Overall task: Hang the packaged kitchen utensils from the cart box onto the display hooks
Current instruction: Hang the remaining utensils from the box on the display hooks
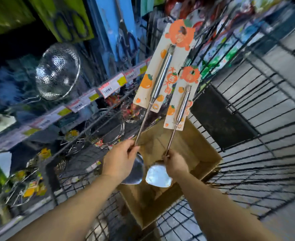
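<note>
My left hand (121, 156) grips the thin shaft of a long steel ladle (160, 76), held handle-up; its bowl (134, 173) shows below my palm. Its handle is tied to a cream card (147, 87) printed with oranges. My right hand (175, 164) grips a shorter steel spatula (184, 106) the same way, its flat blade (158, 177) pointing down, its handle on a smaller orange-print card (190, 79). Both utensils are raised above the open cardboard box (205, 148) in the wire cart. The box's inside is mostly hidden by my hands.
The black wire cart (247, 180) surrounds the box. On the left is shelving with price tags (108, 88), a perforated steel strainer (57, 72), wire racks (105, 126) and hanging packaged goods. Grey tiled floor (285, 70) lies to the right.
</note>
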